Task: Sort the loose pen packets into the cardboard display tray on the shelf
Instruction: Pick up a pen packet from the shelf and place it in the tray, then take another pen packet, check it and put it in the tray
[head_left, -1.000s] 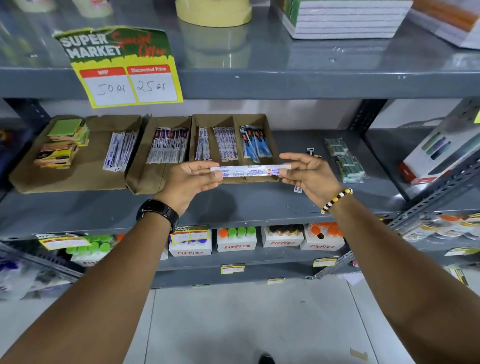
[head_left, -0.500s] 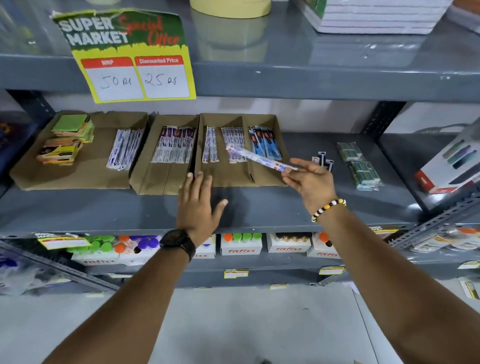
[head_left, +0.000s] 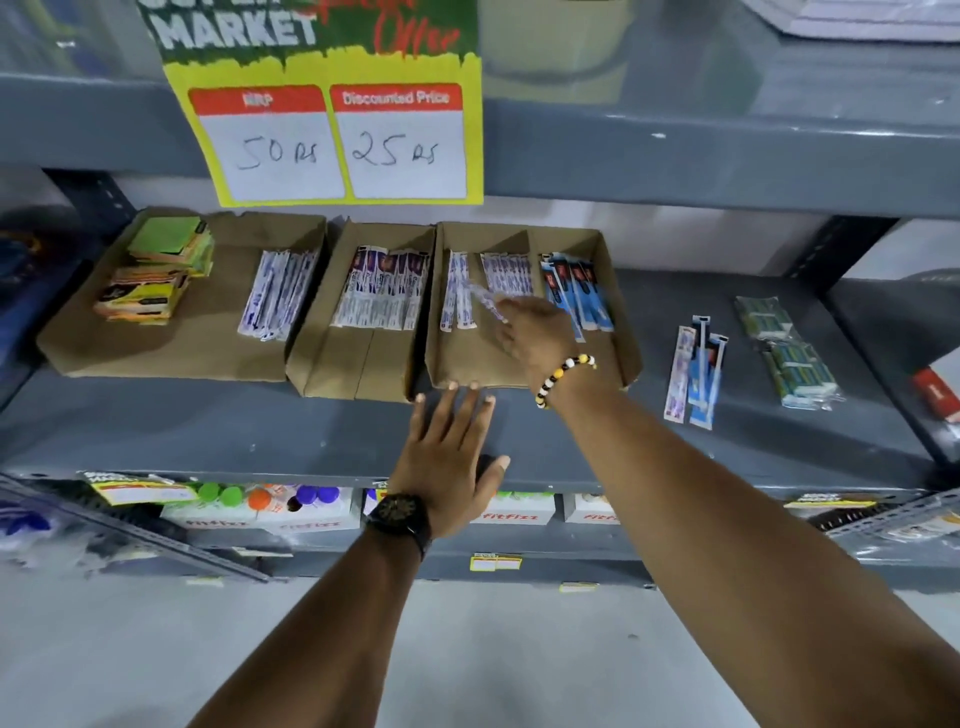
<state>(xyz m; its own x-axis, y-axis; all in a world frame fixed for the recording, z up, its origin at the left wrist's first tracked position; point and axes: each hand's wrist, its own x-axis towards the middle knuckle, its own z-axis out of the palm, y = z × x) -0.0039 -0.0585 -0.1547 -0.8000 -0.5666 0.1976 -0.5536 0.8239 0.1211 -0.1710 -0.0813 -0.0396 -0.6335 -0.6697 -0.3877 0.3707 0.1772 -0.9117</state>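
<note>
The cardboard display tray (head_left: 457, 364) sits on the grey shelf with three compartments of pen packets. My right hand (head_left: 535, 332) reaches into it and pinches a white pen packet (head_left: 485, 304), blurred, which slants over the gap between the left and middle rows. My left hand (head_left: 447, 457) lies flat with spread fingers on the shelf, fingertips at the tray's front edge. A few loose pen packets (head_left: 696, 374) lie on the shelf to the right of the tray.
Two more cardboard trays stand to the left: one (head_left: 332, 364) with purple packets, one (head_left: 171, 343) with white packets and stacked sticky notes (head_left: 156, 275). Green packs (head_left: 789, 353) lie far right. A price sign (head_left: 337, 119) hangs from the upper shelf.
My left hand let go of the packet and dropped flat onto the shelf. My right hand carried the packet forward and down into the tray. The camera moved closer.
</note>
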